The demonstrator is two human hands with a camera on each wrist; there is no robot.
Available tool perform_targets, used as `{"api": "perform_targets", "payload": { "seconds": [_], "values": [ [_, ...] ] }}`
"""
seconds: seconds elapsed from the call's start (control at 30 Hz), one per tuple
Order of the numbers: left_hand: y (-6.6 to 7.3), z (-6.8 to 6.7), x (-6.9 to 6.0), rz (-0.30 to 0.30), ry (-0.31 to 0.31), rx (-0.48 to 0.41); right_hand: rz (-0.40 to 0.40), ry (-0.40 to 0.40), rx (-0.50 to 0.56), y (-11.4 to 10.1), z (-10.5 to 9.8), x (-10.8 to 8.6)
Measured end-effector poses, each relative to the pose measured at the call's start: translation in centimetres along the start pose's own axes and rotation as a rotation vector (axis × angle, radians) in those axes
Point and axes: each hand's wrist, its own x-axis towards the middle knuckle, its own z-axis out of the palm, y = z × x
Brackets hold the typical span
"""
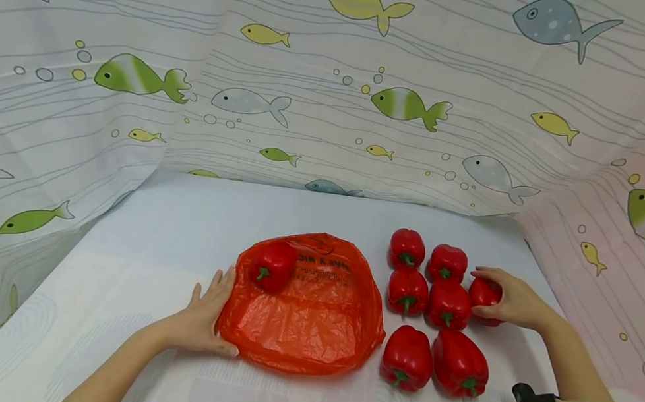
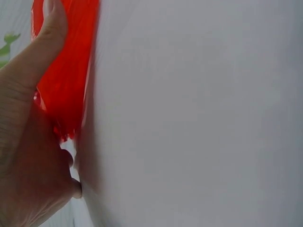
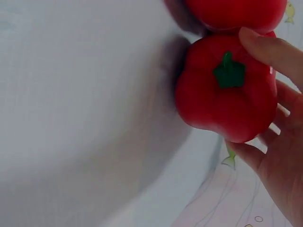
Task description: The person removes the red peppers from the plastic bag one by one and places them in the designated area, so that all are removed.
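My left hand (image 1: 198, 321) rests on the table with fingers spread, touching the left side of an orange plastic bag (image 1: 307, 338). In the left wrist view, the thumb (image 2: 52, 28) lies along the bag's outer wall. The bag's mouth gapes upward, and one red bell pepper (image 1: 274, 265) lies inside at its back left. Over on the right, my right hand (image 1: 516, 303) grips another red bell pepper (image 3: 208, 104), thumb and fingers around its sides. That pepper's green stem (image 3: 230, 74) faces the right wrist camera. It is beside a neighbouring pepper (image 3: 236, 12).
Several more red bell peppers stand between the bag and my right hand, including a back one (image 1: 407, 247) and two nearer ones, left (image 1: 408, 353) and right (image 1: 460, 359). A fish-patterned curtain (image 1: 312, 80) encloses the white table (image 1: 176, 231) at the back and sides.
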Motion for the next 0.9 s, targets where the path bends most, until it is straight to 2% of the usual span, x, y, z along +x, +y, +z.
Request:
{"api": "perform_targets", "payload": {
  "seconds": [0.1, 0.33, 0.5, 0.9],
  "values": [
    [0.0, 0.0, 0.0, -0.001, 0.000, -0.004, -0.010, 0.001, -0.011, 0.1, 0.0, 0.0],
    [0.1, 0.1, -0.1, -0.005, -0.002, -0.010, 0.023, -0.002, 0.013, 0.1, 0.0, -0.2],
    [0.0, 0.1, -0.1, -0.007, -0.006, -0.007, 0.036, 0.013, -0.019, -0.2, -0.3, -0.5],
    [0.4, -0.2, -0.1, -0.010, -0.013, -0.014, -0.066, 0.117, -0.050, -2.9, -2.1, -0.5]
  ]
}}
